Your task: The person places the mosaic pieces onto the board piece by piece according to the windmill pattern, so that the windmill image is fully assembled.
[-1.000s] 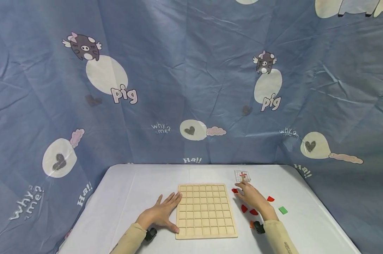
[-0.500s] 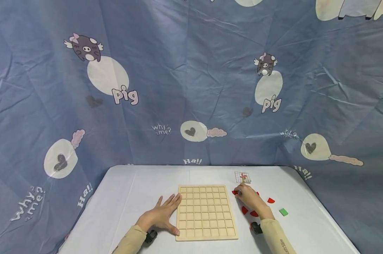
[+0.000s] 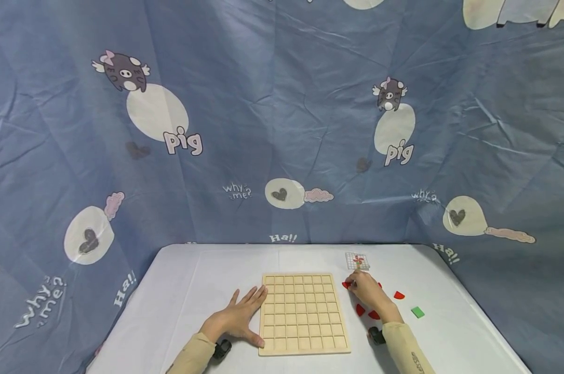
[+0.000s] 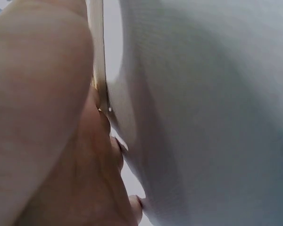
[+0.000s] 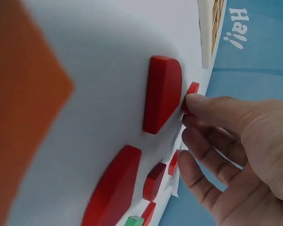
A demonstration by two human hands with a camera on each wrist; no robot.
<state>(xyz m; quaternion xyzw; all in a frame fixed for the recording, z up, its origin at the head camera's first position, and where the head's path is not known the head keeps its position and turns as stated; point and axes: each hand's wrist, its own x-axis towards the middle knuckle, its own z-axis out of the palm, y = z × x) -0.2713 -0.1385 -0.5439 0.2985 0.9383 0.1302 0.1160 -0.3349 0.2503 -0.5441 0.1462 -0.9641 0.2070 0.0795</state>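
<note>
A wooden grid board lies on the white table. My left hand rests flat on the table, fingers straight, its fingertips and thumb against the board's left edge. My right hand is to the right of the board, and its curled fingertips pinch a small red piece at the board's upper right corner. A larger red quarter-round piece lies just beside it.
A small pattern card lies beyond the right hand. More red pieces and a green block are scattered to the right. An orange piece sits close to the right wrist. Blue printed cloth surrounds the table.
My right hand has drawn back from the pattern card and curled its fingers onto the small red piece. The left hand and board have stayed put.
</note>
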